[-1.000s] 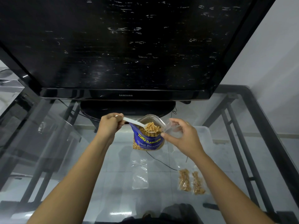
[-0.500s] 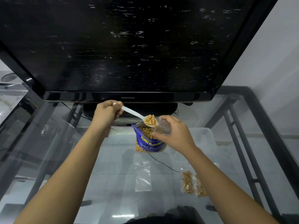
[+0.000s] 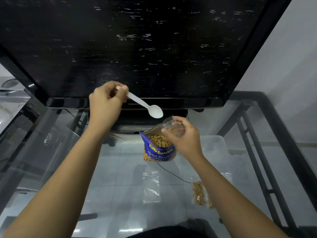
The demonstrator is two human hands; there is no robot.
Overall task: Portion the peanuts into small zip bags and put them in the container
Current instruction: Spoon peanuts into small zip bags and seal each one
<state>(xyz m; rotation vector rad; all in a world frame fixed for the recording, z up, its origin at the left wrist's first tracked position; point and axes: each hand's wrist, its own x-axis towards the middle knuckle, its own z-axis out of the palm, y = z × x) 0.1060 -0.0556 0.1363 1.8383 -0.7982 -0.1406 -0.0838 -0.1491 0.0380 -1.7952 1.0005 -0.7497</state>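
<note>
My left hand (image 3: 106, 103) pinches the handle of a white plastic spoon (image 3: 151, 109), whose bowl is empty and hangs just above a small clear zip bag (image 3: 171, 125). My right hand (image 3: 184, 138) holds that small bag open over the blue peanut pouch (image 3: 158, 148), which stands open on the glass table and shows peanuts inside. Some peanuts show through the small bag. An empty zip bag (image 3: 151, 187) lies flat on the glass nearer me. Two filled peanut bags (image 3: 199, 193) lie to its right, partly behind my right forearm.
A large black television (image 3: 137, 48) on a dark stand fills the back of the glass table (image 3: 120, 194). A clear plastic container (image 3: 216, 148) sits to the right of the pouch. The table's black metal frame (image 3: 274, 134) runs along the right side.
The spoon, loaded with peanuts over the pouch earlier, has risen and is now empty. My right hand has lifted the small bag up under the spoon, and peanuts now show in it.
</note>
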